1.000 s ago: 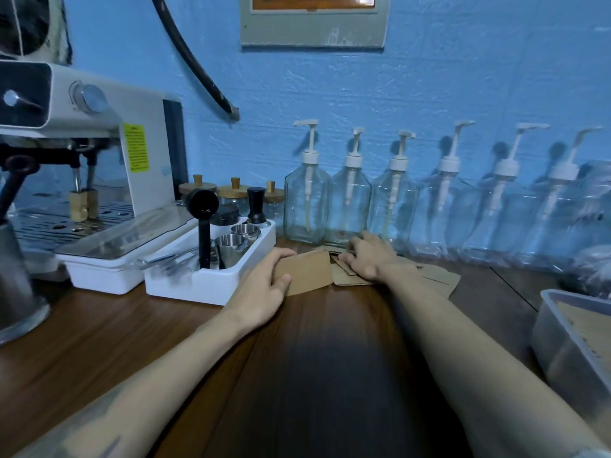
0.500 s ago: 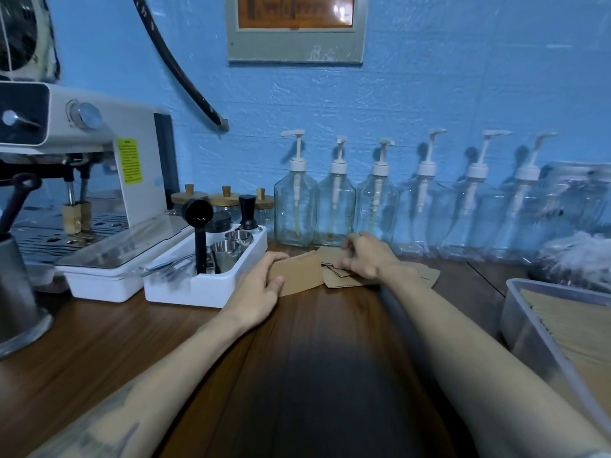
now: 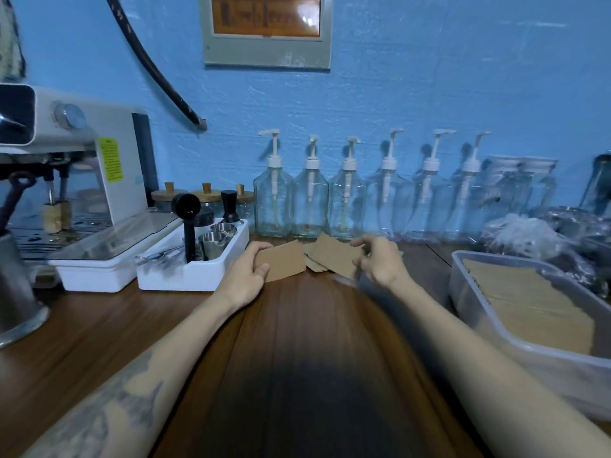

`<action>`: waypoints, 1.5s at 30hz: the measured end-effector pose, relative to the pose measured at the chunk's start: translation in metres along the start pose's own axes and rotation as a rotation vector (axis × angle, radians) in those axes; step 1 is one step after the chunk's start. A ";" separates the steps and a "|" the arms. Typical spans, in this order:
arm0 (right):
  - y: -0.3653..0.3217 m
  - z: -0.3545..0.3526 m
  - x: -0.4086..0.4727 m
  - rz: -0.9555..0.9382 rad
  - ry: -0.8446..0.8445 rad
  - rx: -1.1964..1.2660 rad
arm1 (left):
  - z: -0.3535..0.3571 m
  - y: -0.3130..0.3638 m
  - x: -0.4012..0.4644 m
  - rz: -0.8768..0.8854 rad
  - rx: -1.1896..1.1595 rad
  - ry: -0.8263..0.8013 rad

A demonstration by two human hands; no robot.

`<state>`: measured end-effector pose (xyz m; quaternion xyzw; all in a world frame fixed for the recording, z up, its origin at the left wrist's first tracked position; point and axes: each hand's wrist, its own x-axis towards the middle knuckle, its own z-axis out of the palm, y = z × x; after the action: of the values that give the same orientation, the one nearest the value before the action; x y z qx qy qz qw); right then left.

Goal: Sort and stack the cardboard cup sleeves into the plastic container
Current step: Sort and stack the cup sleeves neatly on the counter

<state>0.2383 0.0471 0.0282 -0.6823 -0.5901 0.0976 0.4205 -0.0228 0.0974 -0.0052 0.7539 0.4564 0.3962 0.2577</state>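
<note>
Flat brown cardboard cup sleeves lie at the back of the wooden counter. My left hand [image 3: 246,274] grips one sleeve [image 3: 286,262] by its left end. My right hand [image 3: 380,261] pinches a second sleeve [image 3: 335,254] by its right edge and holds it tilted above the counter. A few more sleeves [image 3: 314,263] lie between and under these two. The clear plastic container [image 3: 496,320] stands at the right, holding a flat stack of sleeves [image 3: 529,302].
A white tray [image 3: 195,276] with a black scoop and metal cups sits left of my left hand. An espresso machine [image 3: 76,180] stands at far left. Several glass pump bottles [image 3: 309,206] line the blue wall behind the sleeves. Crumpled plastic bags [image 3: 525,234] lie at right rear.
Both hands have lifted sleeves off the pile: the right hand went from pressing flat on the sleeves to pinching one raised. The camera view has shifted, showing more of the container.
</note>
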 end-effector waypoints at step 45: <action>0.007 0.001 0.036 -0.168 -0.070 -0.363 | -0.004 0.006 -0.011 0.091 -0.094 -0.039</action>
<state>0.2530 0.0802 0.0359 -0.6913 -0.6672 -0.0220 0.2767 -0.0265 0.0854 -0.0025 0.7684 0.3977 0.4137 0.2834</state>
